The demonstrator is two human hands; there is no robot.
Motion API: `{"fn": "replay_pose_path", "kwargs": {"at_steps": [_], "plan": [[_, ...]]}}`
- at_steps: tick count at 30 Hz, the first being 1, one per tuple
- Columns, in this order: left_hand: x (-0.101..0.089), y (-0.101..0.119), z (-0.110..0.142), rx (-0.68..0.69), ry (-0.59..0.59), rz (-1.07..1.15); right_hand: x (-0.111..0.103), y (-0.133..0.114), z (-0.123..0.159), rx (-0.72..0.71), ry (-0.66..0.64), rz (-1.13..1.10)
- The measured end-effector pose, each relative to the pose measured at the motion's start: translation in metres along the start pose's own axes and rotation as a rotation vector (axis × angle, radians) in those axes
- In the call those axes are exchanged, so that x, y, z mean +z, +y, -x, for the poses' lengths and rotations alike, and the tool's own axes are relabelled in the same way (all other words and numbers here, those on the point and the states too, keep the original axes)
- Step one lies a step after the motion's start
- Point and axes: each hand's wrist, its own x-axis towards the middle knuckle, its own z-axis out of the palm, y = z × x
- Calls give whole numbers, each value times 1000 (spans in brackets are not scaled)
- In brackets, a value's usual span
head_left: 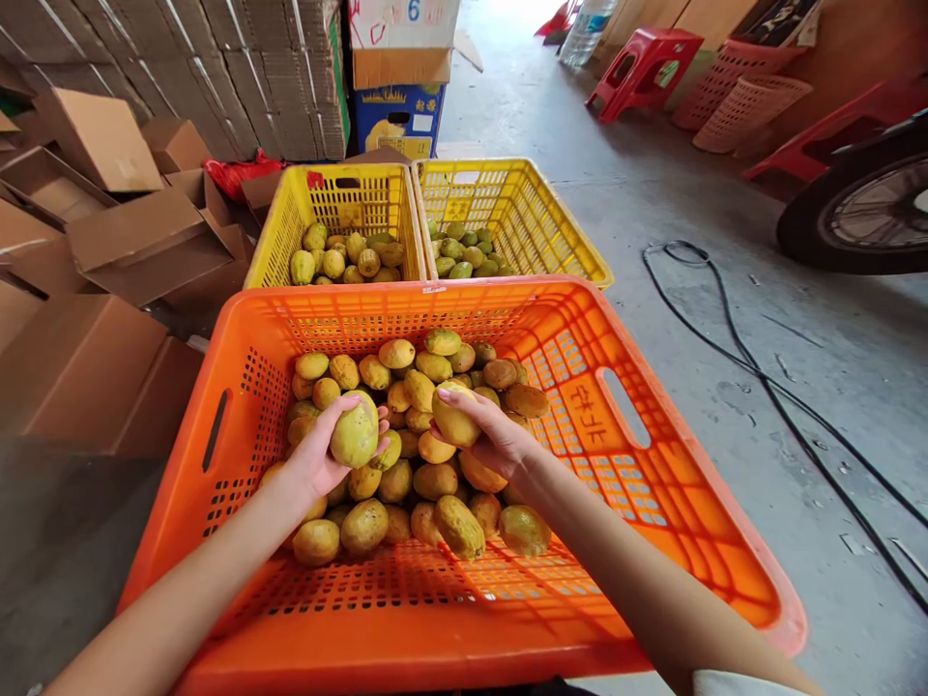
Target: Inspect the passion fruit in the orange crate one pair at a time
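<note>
Your left fingers (320,452) and right fingers (493,430) each curl around a fruit at center. Below them, more fruit (436,480) fills the orange crate (464,648).

- Before me, fruit (436,480) in the front crate (406,646)
- Behind it — left crate (262,232), right crate (572,237), adjoining
- Left, cardboard boxes (137,237)
- Right, cable (758,372) on floor (714,445)
</note>
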Motion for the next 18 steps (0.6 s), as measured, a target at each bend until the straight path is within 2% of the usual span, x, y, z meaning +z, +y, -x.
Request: {"fn": "replay_pose_path", "kwargs": {"at_steps": [3,6,9,18], "plan": [[0,-2,-2,25,-19,0,1,2,-1,0,11,2],[0,-2,-4,67,77,-12,1,4,-1,24,24,23],[-1,-2,-7,36,146,-18,2,4,-1,48,46,32],[-6,-1,-11,-74,50,58,9,0,2,136,12,28]]}}
